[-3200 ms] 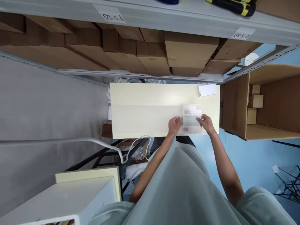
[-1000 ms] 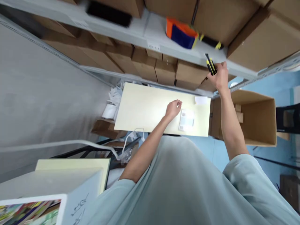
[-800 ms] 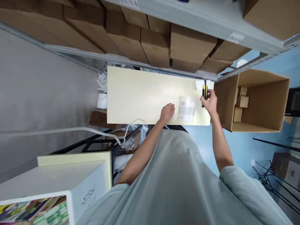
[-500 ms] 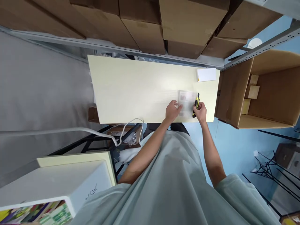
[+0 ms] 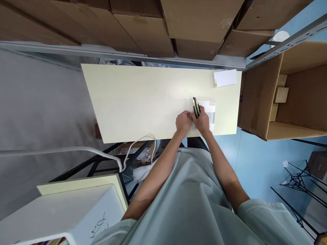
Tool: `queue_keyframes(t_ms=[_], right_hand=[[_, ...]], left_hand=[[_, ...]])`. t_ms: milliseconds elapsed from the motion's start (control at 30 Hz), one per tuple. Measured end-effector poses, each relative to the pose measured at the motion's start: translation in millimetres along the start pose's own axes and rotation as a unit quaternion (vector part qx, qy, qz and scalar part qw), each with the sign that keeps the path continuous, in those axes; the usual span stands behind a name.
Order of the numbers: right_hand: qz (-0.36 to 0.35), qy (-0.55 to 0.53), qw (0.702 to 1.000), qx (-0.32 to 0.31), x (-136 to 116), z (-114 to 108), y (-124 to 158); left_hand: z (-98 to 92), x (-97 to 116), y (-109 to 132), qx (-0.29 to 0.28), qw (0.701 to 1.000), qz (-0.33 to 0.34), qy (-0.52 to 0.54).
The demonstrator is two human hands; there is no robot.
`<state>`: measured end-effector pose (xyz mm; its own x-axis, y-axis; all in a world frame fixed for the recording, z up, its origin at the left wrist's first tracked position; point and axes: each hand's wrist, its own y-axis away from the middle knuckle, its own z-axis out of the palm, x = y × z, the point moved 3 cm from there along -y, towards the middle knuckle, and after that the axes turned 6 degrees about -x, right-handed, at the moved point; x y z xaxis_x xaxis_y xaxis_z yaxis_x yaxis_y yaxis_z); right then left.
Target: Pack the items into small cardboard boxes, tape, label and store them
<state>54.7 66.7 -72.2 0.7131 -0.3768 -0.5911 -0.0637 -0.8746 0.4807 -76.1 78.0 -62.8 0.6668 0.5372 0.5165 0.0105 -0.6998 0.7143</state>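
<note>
right hand grips utility knife, crossed over packet from 3 o'clock edge to 9 o'clock | left hand curled shut beside it | tool now on the work

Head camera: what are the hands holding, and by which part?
The right hand holds the utility knife by its handle's near end. The left hand sits at the left edge of the flat packet; whether it grips is unclear.
</note>
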Motion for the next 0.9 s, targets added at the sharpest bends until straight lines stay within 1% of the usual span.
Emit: queue_keyframes(t_ms=[67,100,200,233,300,433,633,800,900], right_hand=[[-0.012,0.004,1.0,-0.004,-3.3,5.3,-2.0],[-0.012,0.011,1.0,-0.007,-4.5,6.8,-2.3],[-0.006,0.04,0.999,-0.016,-8.1,6.7,-1.2],[-0.008,0.05,0.999,-0.021,-9.6,5.8,-0.4],[-0.008,0.069,0.997,-0.034,-12.3,3.6,1.5],[0.026,0.106,0.993,-0.055,-15.6,2.6,5.9],[0.064,0.135,0.988,-0.034,-20.2,7.6,10.9],[0.071,0.134,0.988,-0.03,-14.3,6.7,10.7],[0.056,0.12,0.991,-0.025,-10.2,3.7,9.7]], left_hand=[[-4.6,1.0,-5.2,-0.003,1.0,0.019,-0.02],[-7.6,2.0,-9.0,0.004,0.999,0.036,-0.031],[-16.7,6.8,-24.6,0.037,0.992,0.109,-0.051],[-18.8,8.2,-30.6,0.039,0.989,0.13,-0.051],[-21.1,9.5,-42.3,0.025,0.987,0.155,-0.041],[-22.5,7.5,-55.2,0.0,0.987,0.157,-0.021],[-22.1,6.2,-52.5,0.009,0.99,0.144,-0.008],[-20.6,8.3,-49.7,0.011,0.991,0.13,-0.008],[-21.5,8.4,-51.6,0.007,0.992,0.129,-0.009]])
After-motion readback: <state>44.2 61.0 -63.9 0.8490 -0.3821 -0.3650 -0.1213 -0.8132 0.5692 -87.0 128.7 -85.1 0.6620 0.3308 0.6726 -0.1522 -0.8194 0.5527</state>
